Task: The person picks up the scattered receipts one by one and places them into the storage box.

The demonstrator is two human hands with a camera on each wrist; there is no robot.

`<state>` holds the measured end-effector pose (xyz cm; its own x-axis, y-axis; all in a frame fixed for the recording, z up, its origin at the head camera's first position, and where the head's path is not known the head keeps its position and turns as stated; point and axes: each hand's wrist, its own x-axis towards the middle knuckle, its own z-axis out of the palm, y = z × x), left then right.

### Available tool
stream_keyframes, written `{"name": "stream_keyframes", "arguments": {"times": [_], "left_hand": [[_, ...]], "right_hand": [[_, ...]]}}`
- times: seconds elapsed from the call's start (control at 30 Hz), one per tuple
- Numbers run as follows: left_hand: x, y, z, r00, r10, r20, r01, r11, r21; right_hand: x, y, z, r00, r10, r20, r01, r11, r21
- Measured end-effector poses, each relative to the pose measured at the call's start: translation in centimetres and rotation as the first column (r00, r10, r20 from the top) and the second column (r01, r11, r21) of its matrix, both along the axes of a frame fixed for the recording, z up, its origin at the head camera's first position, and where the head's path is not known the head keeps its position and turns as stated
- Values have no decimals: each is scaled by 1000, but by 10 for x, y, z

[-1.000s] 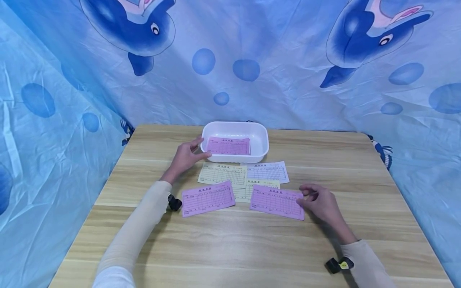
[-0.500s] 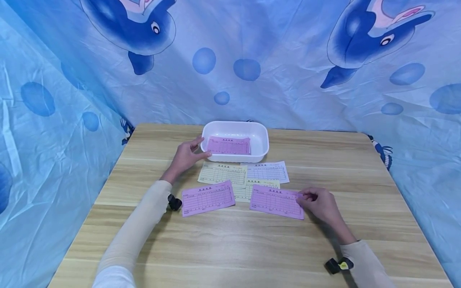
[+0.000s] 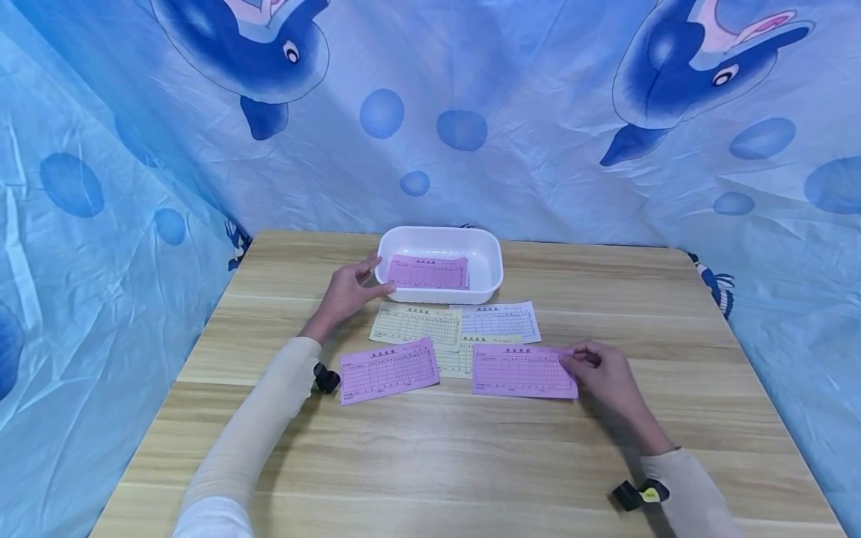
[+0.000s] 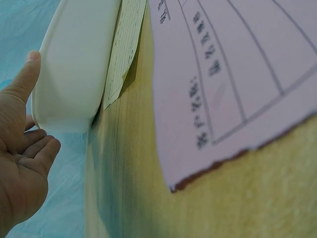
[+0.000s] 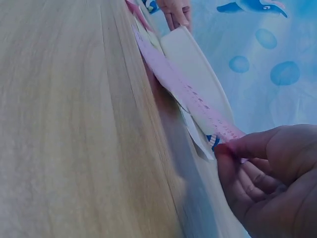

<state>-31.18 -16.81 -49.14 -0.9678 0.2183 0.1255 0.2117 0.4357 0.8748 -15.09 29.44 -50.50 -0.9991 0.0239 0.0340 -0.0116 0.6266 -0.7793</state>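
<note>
1 tray (image 3: 483, 273), 2 hands (image 3: 346, 295) (image 3: 608, 377), 3 pink slips (image 3: 389, 372) (vis.), 2 yel. (image 3: 413, 326), 1 wht. (image 3: 501, 323)

The person's left arm (image 3: 252, 430) stretches well forward, slanting inward, and the left hand (image 3: 346, 295) grips with its thumb (image 4: 26, 79) set apart from the forefinger (image 3: 365, 264). The right arm (image 3: 689, 489), sleeved like the other, reaches less far; the right hand (image 3: 605, 376) pinches between thumb and fingers, wrist in line with the forearm.

No text can be read with certainty. Chinese characters and ruled tables are printed on the pink slips (image 3: 389, 371), yellow slips (image 3: 415, 325) and white slip (image 3: 501, 323). The mark on the yellow label (image 3: 650, 495) is too small.
</note>
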Motion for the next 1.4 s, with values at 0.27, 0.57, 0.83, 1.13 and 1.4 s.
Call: {"name": "stream_keyframes", "arguments": {"times": [0.27,0.57,0.83,1.13,1.4], "left_hand": [[-1,-1,-3,1000,0,4,0,1000,-6],[-1,-1,-3,1000,-2,-6,2,1000,0],[0,0,-2,1000,-5,-4,5,1000,10],[0,0,-2,1000,-10,-3,10,1000,8],[0,-1,-2,1000,2,-5,-2,1000,2]], "right_hand": [[-3,-1,4,997,-33,73,41,992,-117],[-11,-2,15,996,-38,80,49,988,-144],[-21,-7,28,997,-54,56,62,986,-153],[-41,-19,48,993,-107,49,113,981,-158],[-62,-33,67,994,-110,26,113,975,-192]]}}
